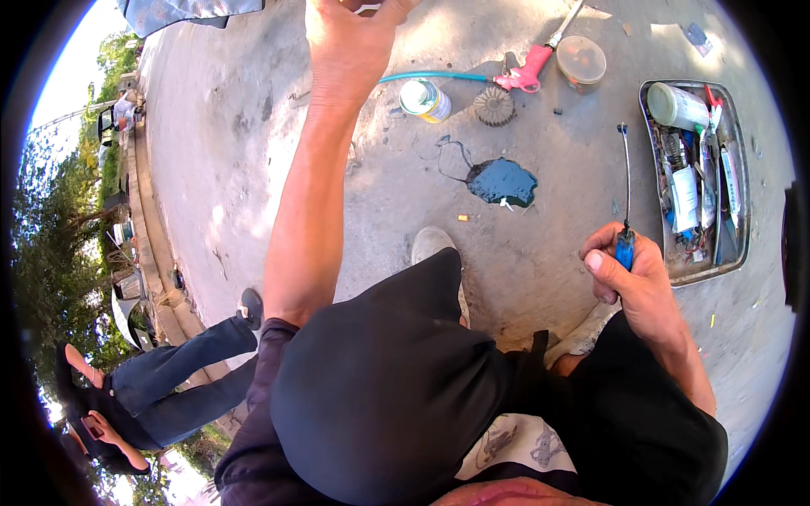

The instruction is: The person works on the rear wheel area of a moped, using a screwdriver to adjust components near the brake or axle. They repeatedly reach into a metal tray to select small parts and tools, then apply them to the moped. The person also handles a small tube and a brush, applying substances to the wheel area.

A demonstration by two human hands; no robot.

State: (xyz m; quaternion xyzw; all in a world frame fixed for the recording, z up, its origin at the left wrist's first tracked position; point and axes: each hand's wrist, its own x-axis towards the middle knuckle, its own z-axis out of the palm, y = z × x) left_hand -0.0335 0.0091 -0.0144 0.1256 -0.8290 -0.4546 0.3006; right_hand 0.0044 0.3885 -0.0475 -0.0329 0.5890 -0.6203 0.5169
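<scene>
My left hand reaches up to the top edge of the view, where its fingers are cut off, so what they hold, if anything, is hidden. At the right, my right hand is closed around the blue handle of a screwdriver with a long thin shaft. The shaft points away from me, and a small dark bit shows at its tip. Beside that hand lies a metal tray of tools. Between my two hands a dark, wet-looking puddle spreads on the ground, a small white scrap at its near edge.
Beyond the puddle are a can, a ridged round part, a pink air blow gun on a teal hose and a clear tub. Another can lies in the tray. A person stands at the left near a curb.
</scene>
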